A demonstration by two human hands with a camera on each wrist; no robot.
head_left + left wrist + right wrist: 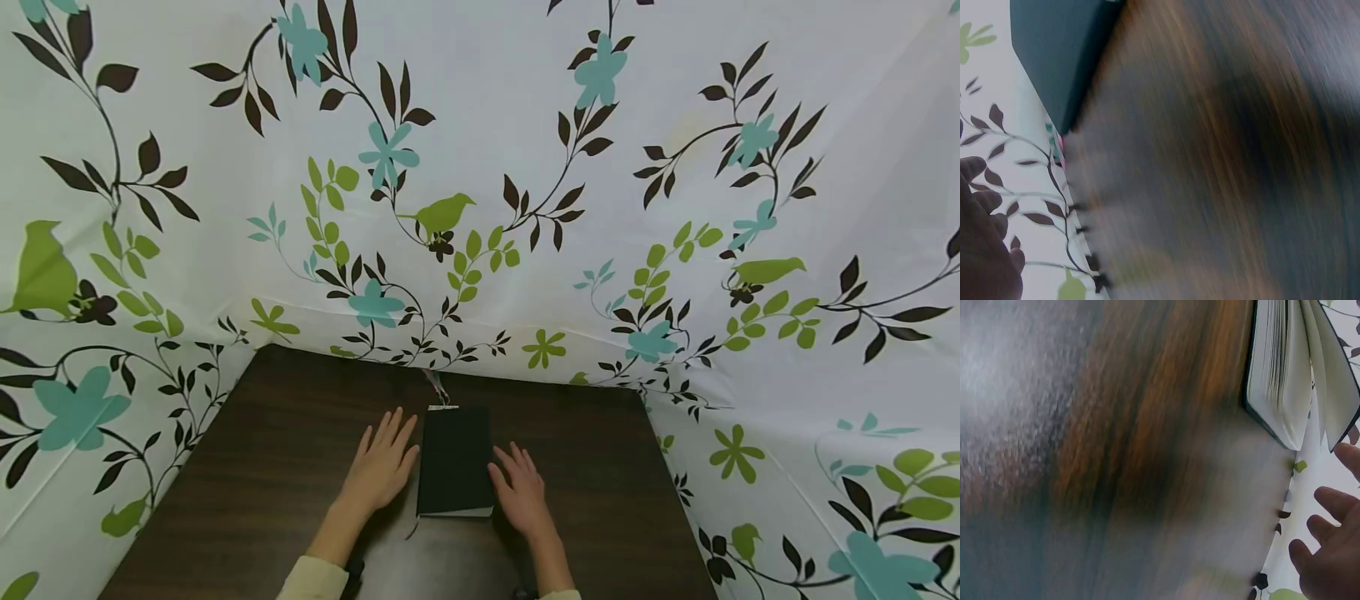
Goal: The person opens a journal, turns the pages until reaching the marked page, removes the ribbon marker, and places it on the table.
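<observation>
A black-covered notebook (453, 458) lies on the dark wooden table between both hands. Its front cover (1340, 381) stands partly lifted off the pale pages (1280, 369) in the right wrist view. My right hand (521, 496) is at the notebook's right edge, fingers extended; one fingertip (1349, 456) is right at the cover's lower corner. To the left of the notebook, my left hand (378, 471) is held with its fingers straight and nothing in it. A thin ribbon (412, 527) pokes out at the bottom left of the notebook.
The brown table (300, 433) reaches back to a white curtain (487, 100) printed with leaves, flowers and birds, which surrounds it on three sides. A small pale strip (435, 385) lies behind the notebook, near the table's back edge.
</observation>
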